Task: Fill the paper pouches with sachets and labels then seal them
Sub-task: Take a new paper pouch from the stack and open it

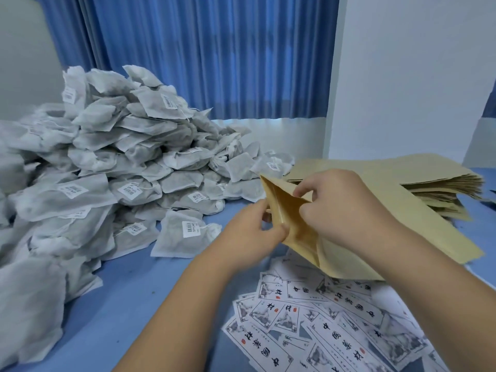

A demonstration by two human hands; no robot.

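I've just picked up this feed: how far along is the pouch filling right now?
Done: no filled or sealed pouch shows in view. In hand: the left hand and right hand pull open the mouth of one paper pouch, which looks empty. Left: a large sachet pile, scattered labels and a stack of flat pouches all wait on the blue table.
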